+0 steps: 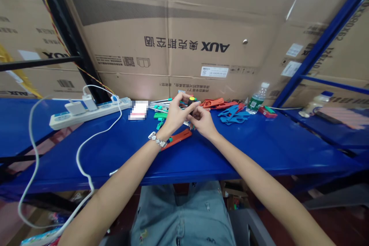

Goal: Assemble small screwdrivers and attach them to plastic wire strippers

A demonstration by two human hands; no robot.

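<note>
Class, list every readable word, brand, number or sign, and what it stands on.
"AUX 奥克斯空调": middle carton, upside down.
"师傅您辛苦了! 请在搬运时对我温柔些, 谢谢您!": same carton, upside down, small.
"AUX": left cardboard, partly cut off.
Too small or blurred: white sticker, right carton's print, bottle label.

The blue tabletop [268,142] leaves passage at right; an orange clip [180,138] obstructs midway, blue clips [235,115] behind.
</note>
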